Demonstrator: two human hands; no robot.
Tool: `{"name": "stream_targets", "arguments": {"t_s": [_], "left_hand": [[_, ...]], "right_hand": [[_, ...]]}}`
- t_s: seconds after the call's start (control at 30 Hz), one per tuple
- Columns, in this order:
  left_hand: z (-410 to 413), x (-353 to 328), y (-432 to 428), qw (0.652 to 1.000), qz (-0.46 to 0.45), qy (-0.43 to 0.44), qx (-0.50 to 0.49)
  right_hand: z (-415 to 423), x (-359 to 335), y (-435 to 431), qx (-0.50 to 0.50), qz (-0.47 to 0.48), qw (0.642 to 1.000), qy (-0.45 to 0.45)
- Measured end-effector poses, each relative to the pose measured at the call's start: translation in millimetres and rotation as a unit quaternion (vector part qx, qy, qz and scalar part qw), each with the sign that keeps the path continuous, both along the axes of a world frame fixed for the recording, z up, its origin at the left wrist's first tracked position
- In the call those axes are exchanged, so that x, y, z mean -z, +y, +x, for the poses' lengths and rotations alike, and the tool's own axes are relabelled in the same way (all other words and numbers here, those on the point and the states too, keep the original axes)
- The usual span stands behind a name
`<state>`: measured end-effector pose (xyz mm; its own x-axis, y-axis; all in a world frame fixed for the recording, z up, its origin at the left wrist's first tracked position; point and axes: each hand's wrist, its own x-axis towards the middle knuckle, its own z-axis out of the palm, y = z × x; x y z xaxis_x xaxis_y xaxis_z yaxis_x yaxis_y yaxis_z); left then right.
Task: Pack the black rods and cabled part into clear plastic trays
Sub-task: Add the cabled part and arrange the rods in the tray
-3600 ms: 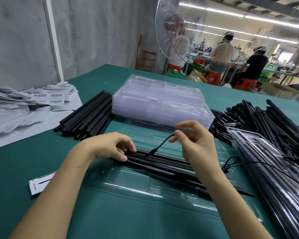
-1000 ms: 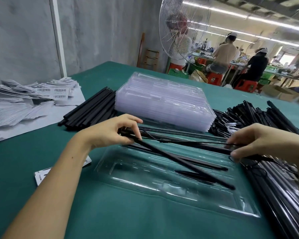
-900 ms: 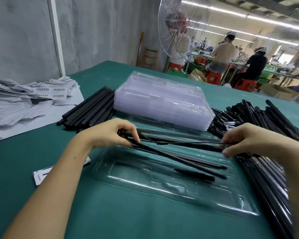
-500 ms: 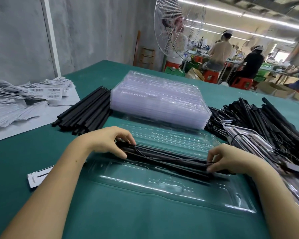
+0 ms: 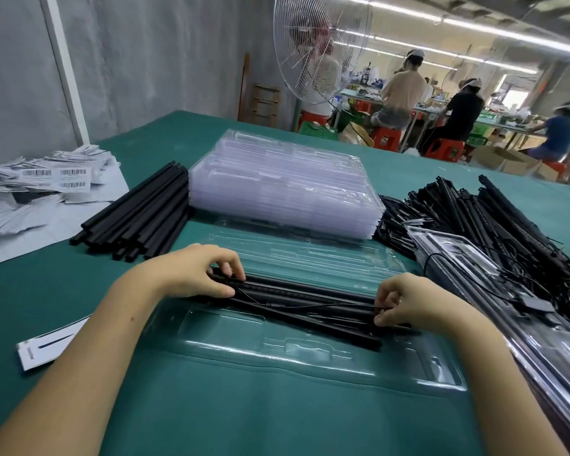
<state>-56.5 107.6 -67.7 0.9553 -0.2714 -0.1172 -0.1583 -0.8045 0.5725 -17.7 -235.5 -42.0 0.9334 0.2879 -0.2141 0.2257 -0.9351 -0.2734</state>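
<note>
Having been lowered into the tray, the rods are pinched by left grip and right grip, seemingly almost seated.

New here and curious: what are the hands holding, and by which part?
The bundle of black rods, lying in the clear tray. The left hand grips its left end; the right hand pinches its right end.

Left hand curled downward, right hand pinching, forearms reaching forward
</note>
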Motion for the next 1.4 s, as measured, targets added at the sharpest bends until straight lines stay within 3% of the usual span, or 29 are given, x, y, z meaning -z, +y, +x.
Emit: {"name": "stream_targets", "arguments": {"t_s": [0.17,0.37,0.53,0.97,1.17,1.3,1.4], "left_hand": [[0,-1,-2,1.0,0.024,-0.015,0.0],[0,1,-8,0.998,0.055,-0.003,0.013],[0,6,-9,0.999,0.04,0.023,0.009],[-3,3,-16,0.998,0.054,0.007,-0.034],[-4,-3,-13,0.999,0.021,0.017,-0.029],[-6,-7,-12,0.999,0.023,0.015,-0.026],[-7,-8,-18,0.998,0.048,-0.002,-0.031]], "right_hand": [[-2,10,0,0.021,0.013,0.999,-0.038],[-15,6,-4,0.009,0.087,0.996,0.004],[-21,9,6,-0.003,0.039,0.999,0.015],[-25,9,-1,-0.011,0.071,0.997,0.021],[-24,0,-14,-0.016,0.138,0.99,-0.025],[-22,-4,-16,0.006,0.151,0.981,-0.118],[-27,-6,-13,0.031,0.204,0.956,-0.208]]}}
